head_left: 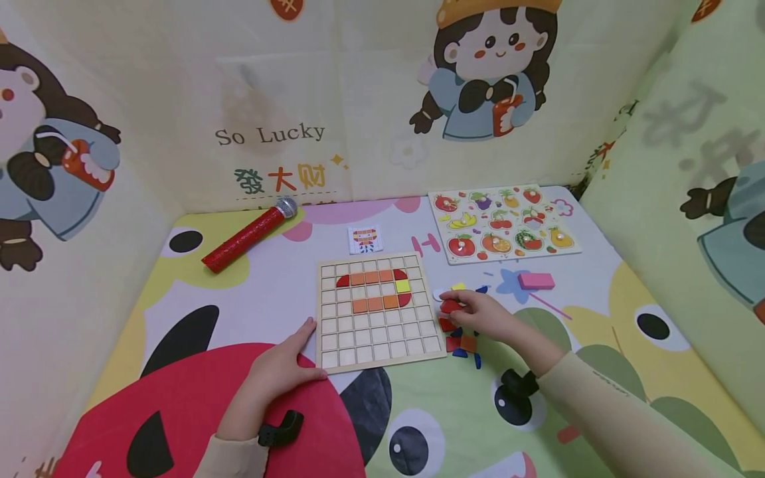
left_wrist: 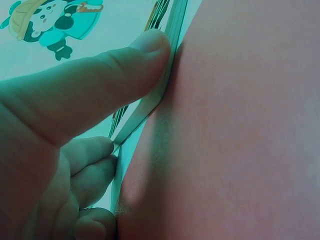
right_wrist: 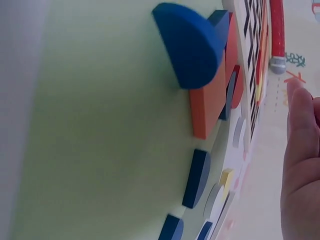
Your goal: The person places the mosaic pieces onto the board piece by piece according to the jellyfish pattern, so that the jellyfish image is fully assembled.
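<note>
A wooden grid board lies in the middle of the table in the head view. In its upper cells sit orange squares, red quarter-rounds and a yellow square. My left hand touches the board's near left corner, thumb along the front edge and index finger along the left side. Right of the board, my right hand pinches a small red piece, its exact shape partly hidden by the fingers. Beneath and around that hand lie loose pieces, including an orange square and a blue half-round.
Behind the board stands a small pattern card. A red microphone lies at the back left. At the back right is a fruit puzzle board, with a pink block in front of it. Printed cloth walls enclose the table.
</note>
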{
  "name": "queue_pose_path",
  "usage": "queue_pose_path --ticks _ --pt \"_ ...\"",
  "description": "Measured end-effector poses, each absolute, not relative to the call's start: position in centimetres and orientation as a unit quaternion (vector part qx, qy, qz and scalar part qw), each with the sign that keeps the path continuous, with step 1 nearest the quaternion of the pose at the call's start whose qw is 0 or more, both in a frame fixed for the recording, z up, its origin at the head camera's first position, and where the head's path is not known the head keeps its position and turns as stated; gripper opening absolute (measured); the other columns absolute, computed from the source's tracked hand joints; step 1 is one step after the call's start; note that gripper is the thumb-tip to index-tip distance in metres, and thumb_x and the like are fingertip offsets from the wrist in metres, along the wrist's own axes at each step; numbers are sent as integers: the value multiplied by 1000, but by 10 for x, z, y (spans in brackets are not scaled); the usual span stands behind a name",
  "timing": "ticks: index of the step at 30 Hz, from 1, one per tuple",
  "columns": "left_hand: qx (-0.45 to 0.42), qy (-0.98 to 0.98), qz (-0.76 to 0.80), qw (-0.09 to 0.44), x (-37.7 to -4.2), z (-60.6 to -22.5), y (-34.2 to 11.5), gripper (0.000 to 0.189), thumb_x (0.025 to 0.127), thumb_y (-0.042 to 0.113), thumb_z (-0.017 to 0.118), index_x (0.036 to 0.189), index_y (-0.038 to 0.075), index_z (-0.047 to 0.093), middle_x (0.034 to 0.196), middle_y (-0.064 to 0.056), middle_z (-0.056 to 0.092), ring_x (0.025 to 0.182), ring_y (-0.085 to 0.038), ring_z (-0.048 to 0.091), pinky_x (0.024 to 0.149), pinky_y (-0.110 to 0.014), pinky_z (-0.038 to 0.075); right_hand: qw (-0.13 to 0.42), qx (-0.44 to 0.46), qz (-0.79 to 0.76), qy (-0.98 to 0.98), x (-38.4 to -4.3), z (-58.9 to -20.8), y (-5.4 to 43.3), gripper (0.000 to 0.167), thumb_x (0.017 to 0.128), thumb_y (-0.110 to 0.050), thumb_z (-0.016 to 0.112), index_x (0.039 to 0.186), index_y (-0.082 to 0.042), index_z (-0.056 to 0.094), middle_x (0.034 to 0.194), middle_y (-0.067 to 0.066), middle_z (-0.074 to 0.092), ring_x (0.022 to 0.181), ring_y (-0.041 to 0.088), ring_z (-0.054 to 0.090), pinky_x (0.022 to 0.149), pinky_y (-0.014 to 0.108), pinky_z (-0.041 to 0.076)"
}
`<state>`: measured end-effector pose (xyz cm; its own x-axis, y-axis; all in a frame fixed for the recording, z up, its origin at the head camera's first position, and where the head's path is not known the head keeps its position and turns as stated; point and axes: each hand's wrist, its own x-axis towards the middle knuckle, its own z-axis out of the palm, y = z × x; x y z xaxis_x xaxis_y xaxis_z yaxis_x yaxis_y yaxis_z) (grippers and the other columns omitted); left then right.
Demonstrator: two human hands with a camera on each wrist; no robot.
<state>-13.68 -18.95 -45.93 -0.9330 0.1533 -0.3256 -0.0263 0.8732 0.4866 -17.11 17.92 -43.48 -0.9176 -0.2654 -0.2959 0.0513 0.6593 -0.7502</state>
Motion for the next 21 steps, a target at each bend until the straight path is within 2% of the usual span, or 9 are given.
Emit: queue_pose_path --ticks 6,9,13,21 --pt "34 950 250 182 -137 -460 -189 110 53 48 81 145 26 23 142 -8 39 116 -27 47 66 -35 52 178 -68 -397 898 -171 -434 165 40 85 -27 63 123 -14 56 108 8 61 89 16 60 73 28 53" --pt "34 950 251 182 -137 -461 -190 111 53 48 81 145 26 23 142 -9 38 115 -27 47 65 -35 52 166 -78 -396 900 -174 -433 151 37 85 -25 64 120 -16 57 102 5 61 86 16 55 71 26 51" --pt "32 950 253 182 -137 -461 -190 112 53 48 82 145 25 23 142 -10 38 115 -28 47 64 -34 52 146 -92 -426 888 -179 -431 125 35 85 -21 64 119 -17 58 96 3 59 83 17 52 71 26 47" --pt "33 951 249 179 -138 -463 -190 110 54 48 81 145 28 23 144 -7 37 118 -28 46 69 -38 53 120 -78 -451 881 -189 -435 60 36 82 -24 67 116 -17 59 88 0 58 79 13 55 67 25 47"
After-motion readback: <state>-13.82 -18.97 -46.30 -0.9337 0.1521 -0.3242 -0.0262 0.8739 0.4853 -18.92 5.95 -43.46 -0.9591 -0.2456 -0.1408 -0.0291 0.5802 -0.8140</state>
